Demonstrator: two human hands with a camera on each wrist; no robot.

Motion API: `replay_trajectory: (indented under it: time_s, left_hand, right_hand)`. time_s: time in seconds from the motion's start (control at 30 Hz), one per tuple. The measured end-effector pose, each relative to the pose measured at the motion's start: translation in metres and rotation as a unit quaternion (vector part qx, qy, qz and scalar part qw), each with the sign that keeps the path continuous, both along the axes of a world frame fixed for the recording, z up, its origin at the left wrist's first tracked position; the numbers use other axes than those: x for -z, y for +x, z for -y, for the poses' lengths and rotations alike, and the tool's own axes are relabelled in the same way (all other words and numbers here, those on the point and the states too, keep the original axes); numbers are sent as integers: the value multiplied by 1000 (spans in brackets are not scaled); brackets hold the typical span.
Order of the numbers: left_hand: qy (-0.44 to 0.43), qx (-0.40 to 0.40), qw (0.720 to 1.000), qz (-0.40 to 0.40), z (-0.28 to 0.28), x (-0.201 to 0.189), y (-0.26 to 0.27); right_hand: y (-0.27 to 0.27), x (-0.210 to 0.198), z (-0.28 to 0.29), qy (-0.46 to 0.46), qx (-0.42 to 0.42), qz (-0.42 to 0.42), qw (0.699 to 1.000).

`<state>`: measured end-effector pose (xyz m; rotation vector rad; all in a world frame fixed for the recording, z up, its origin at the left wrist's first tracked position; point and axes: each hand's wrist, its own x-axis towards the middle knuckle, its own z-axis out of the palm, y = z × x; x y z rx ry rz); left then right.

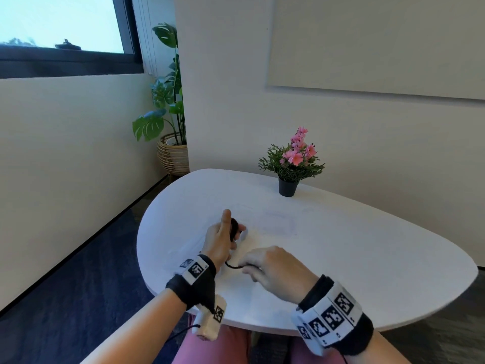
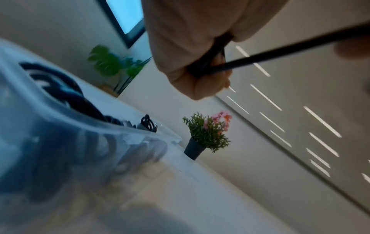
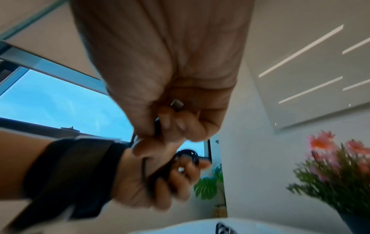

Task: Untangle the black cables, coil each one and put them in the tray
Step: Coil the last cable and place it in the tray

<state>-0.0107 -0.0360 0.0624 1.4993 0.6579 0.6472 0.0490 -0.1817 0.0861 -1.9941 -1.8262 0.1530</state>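
My left hand (image 1: 223, 240) is raised over the white table (image 1: 367, 258), thumb up, and grips a small coil of black cable (image 1: 234, 227). In the left wrist view its fingers (image 2: 200, 74) curl round the bundle and a taut cable strand (image 2: 280, 52) runs off to the right. That strand (image 1: 233, 266) leads to my right hand (image 1: 273, 269), which pinches the cable end. A metal plug (image 3: 177, 104) pokes out by the right hand's fingers (image 3: 172, 123). The clear tray (image 2: 120, 150) beside my left hand holds coiled black cables (image 2: 66, 98).
A small black pot of pink flowers (image 1: 291, 166) stands at the table's far edge by the wall. A big leafy plant in a wicker basket (image 1: 172, 153) sits on the floor in the corner. The table's near edge (image 1: 262, 329) is at my lap.
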Motion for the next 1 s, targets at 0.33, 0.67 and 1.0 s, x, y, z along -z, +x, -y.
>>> replay_trajectory:
  time_s: [0.33,0.67,1.0]
  left_hand:
    - [-9,364,931,-24,29,-1,-15]
    - [54,444,894,-21,43,-17,-27]
    - [13,323,942,-90,27,-19,-17]
  right_hand:
    - [29,-42,4,120,-34,-233,964]
    - [46,-28,13,154,-8,-332,931]
    - [31,-14,31,56,62,-336,938]
